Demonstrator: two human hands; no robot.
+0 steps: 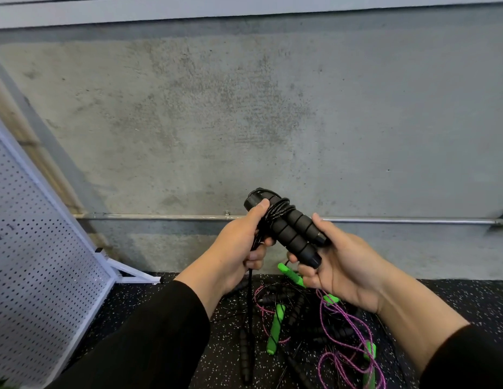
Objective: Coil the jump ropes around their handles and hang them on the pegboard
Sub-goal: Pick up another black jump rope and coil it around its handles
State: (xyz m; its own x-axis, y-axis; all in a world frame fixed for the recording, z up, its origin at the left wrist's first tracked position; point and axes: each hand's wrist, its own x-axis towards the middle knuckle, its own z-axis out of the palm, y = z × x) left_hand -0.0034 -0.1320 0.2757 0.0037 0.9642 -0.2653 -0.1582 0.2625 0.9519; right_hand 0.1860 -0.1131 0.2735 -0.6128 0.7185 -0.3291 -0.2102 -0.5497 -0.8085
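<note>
Head camera view, looking down at two bare hands in black sleeves, held up in front of a grey concrete wall. Both hands share a pair of black ribbed foam jump-rope handles, lying side by side and tilted, with thin black rope wound several turns around their upper part. The left hand curls its fingers and thumb round the upper end of the handles and the wound rope; a loose length of that rope hangs down from it. The right hand grips the lower ends of the handles, thumb on top. Below, on a black speckled rubber floor, lies a tangled heap of other jump ropes: green handles, black handles, pink-purple cord. A white perforated metal pegboard stands leaning at the left, near the heap.
</note>
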